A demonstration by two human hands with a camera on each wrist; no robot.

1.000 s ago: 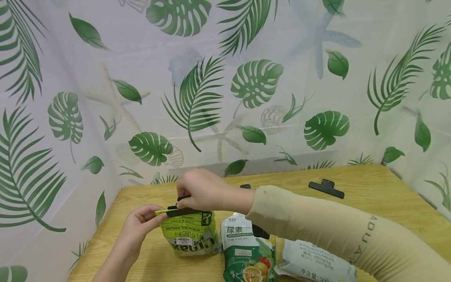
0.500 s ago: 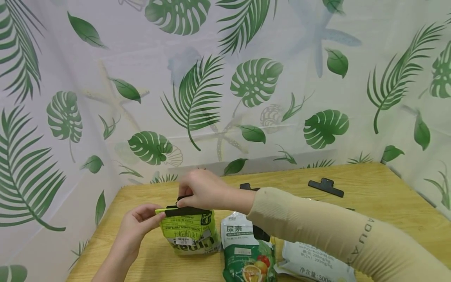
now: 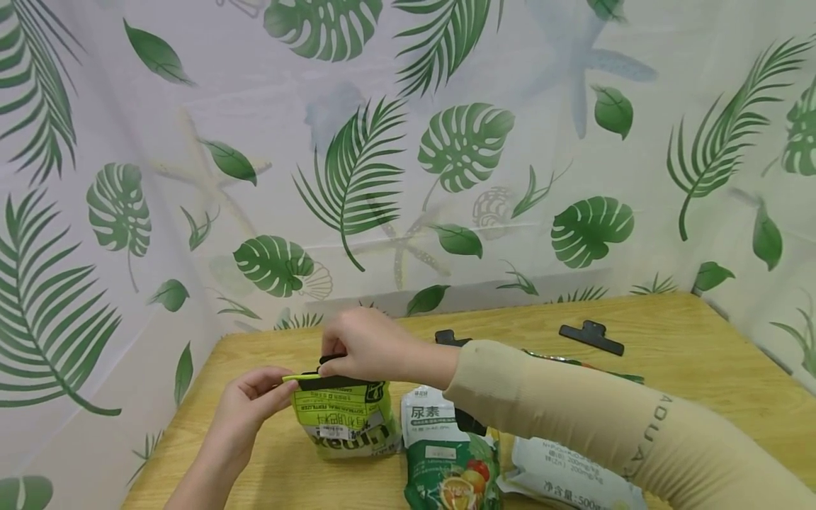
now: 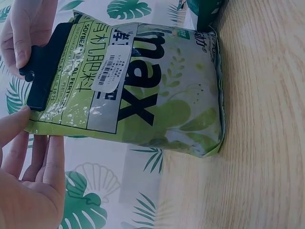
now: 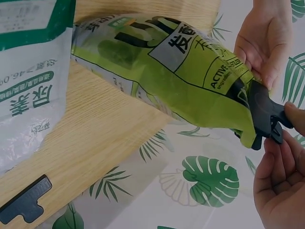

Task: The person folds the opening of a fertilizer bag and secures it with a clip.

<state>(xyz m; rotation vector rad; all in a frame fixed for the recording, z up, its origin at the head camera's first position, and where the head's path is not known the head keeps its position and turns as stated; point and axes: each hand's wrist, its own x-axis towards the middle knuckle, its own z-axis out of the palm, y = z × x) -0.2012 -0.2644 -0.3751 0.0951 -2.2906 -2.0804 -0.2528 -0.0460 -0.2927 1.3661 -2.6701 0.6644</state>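
A lime-green fertilizer bag point(image 3: 347, 418) stands on the table, its top edge gripped by a wide black bag clip point(image 3: 331, 383). My left hand point(image 3: 245, 407) pinches the bag's top left corner between thumb and fingers. From above, my right hand point(image 3: 363, 343) pinches the clip's handle. In the left wrist view the clip point(image 4: 50, 67) lies across most of the bag's top. The right wrist view shows thumb and fingers of the right hand point(image 5: 281, 179) on the clip's handles point(image 5: 276, 119), with a green corner of the bag poking out past the clip.
Right of it stands a green and white bag point(image 3: 440, 460) with a black clip point(image 3: 470, 421) at its top. A white bag point(image 3: 561, 471) lies partly under the right sleeve point(image 3: 574, 411). Two more black clips, a nearer clip point(image 3: 451, 338) and a farther clip point(image 3: 591, 338), are on the table.
Both hands keep their grip and have hardly moved. The clip lies a little more level on the bag, and a red and green edge now shows behind the right sleeve.
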